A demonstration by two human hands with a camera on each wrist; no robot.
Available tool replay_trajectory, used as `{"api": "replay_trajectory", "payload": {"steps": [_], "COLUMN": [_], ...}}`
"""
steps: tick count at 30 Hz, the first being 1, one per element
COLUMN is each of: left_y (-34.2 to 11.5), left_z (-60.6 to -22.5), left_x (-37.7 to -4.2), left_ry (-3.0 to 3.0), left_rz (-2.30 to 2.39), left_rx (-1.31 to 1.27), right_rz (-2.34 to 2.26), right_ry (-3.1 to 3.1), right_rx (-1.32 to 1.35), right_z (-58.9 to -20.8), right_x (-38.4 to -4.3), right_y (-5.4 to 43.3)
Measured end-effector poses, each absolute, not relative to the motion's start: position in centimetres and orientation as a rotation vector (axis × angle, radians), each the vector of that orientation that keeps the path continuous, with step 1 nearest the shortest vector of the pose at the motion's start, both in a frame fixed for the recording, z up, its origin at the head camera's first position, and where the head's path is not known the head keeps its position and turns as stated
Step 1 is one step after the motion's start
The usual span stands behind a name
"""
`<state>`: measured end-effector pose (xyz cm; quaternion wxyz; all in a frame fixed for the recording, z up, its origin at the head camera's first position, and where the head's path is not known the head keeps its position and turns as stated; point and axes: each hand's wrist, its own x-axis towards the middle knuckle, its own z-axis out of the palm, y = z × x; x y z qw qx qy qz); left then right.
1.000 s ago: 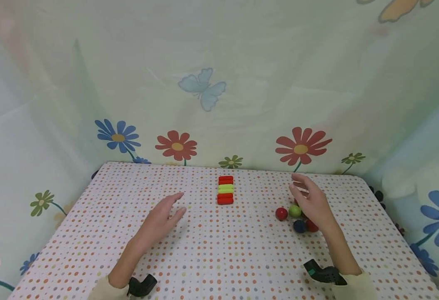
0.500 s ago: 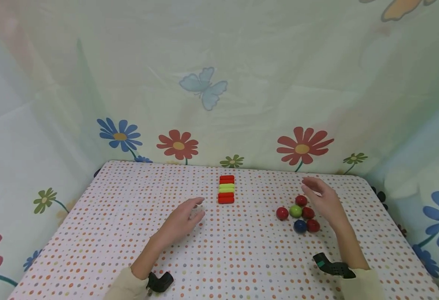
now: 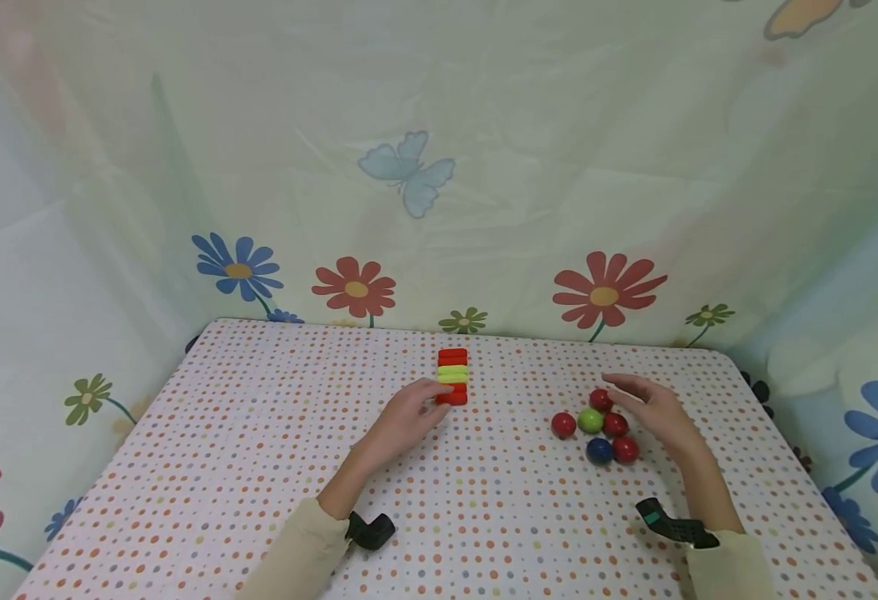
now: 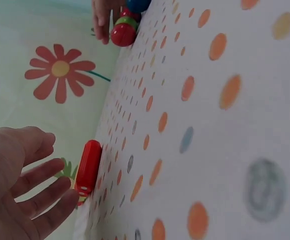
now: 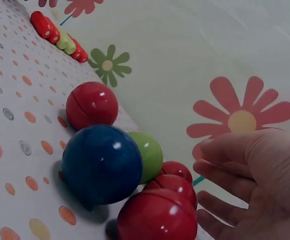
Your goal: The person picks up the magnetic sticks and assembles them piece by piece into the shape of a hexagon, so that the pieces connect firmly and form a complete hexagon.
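Cream fabric: two sleeves (image 3: pixel 296 546), entering at the near edge of the view. Black wrist camera (image 3: pixel 371 532), one per cuff, inner side. Table cover (image 3: pixel 499 517), white with orange, yellow and grey dots; a broad stretch runs between the forearms.

Blue ball (image 3: pixel 600 452), glossy, in the near row of a six-ball cluster on the right half of the table; near red ball (image 3: pixel 626 450) just beside it. Behind, left to right: outer red ball (image 3: pixel 563 425), green ball (image 3: pixel 591 420), middle red ball (image 3: pixel 615 424). Farthest: rear red ball (image 3: pixel 600 399). Cluster set well in from the right table edge.

Right hand (image 3: pixel 660 417): fingers loosely extended, thumb parted, holding nothing; at the cluster's right side, near the rear red ball.

Left hand (image 3: pixel 409 417): fingers extended, thumb spread from them, not closed on anything; at the left ends of the near red sticks (image 3: pixel 460 398). Contact cannot be told.

Sticks, six, lying crosswise in one column: near red sticks, yellow-green sticks (image 3: pixel 452 374), far red sticks (image 3: pixel 452 357). Dotted cover spreads widely to their left; at right it reaches to the balls. A narrow strip separates the far red sticks from the far table edge.

Backdrop cloth (image 3: pixel 521 125): pale green, flowers and butterfly printed.
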<state>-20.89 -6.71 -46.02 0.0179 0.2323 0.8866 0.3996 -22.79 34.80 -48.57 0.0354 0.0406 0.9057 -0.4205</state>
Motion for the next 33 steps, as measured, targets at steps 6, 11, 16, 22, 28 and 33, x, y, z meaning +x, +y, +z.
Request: {"api": "replay_trajectory", "payload": {"steps": [6, 11, 16, 22, 28, 33], "left_y": [-5.7, -5.7, -6.1, -6.2, -6.2, -6.3], "left_z": [-46.0, -46.4, -46.7, -47.1, -47.2, -47.2], "left_x": [-21.6, -21.8, -22.0, -22.0, -22.2, -22.2], "left_ry": [2.805, 2.825, 2.811, 2.779, 2.802, 2.814], "left_rz": [1.197, 1.147, 1.135, 1.129, 1.089, 1.086], "left_rx": [0.744, 0.687, 0.657, 0.607, 0.623, 0.625], "right_rz": [-1.352, -1.344, -1.260, -1.241, -1.227, -1.249], "right_ry": [2.714, 2.708, 2.742, 2.741, 2.725, 2.708], "right_rx": [0.076, 0.099, 0.042, 0.022, 0.061, 0.091], "right_z": [-46.0, -45.8, -46.4, -46.4, -46.0, -46.2], "right_x": [-21.1, -20.8, -21.0, -21.1, -21.0, -21.0], "right_y": [32.4, 31.7, 31.6, 31.5, 31.3, 31.3]}}
